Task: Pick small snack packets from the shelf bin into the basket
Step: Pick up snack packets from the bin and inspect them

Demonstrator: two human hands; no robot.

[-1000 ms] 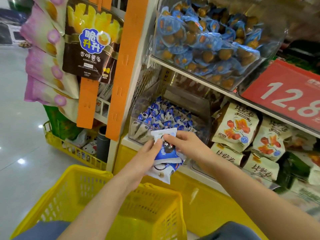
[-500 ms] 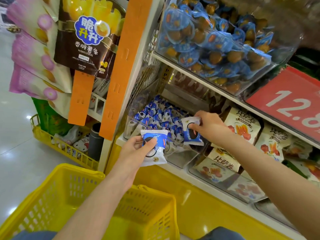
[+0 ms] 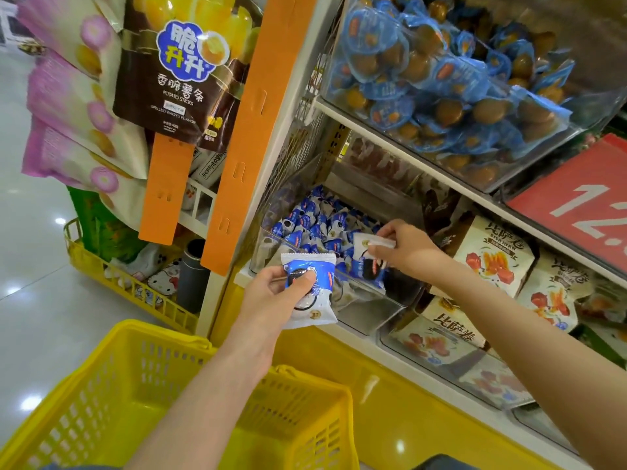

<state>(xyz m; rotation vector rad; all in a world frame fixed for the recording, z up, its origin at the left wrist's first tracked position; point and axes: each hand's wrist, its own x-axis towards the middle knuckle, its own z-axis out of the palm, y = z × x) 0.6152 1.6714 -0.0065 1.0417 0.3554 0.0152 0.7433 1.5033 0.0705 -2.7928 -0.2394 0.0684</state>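
Shopper mid-pick: a yellow perforated plastic basket (image 3: 112, 385) waits below the clear plastic shelf bin (image 3: 369, 305). Just in front of the bin, the left hand (image 3: 271, 296) grips one blue-and-white foil snack packet (image 3: 310, 293), thumb across its face. Over the bin's front edge, a second blue-and-white packet (image 3: 368, 262) hangs pinched by its crimped top in the right hand (image 3: 407, 251). The next move likely calls for lowering both away from the bin and releasing them over the basket.
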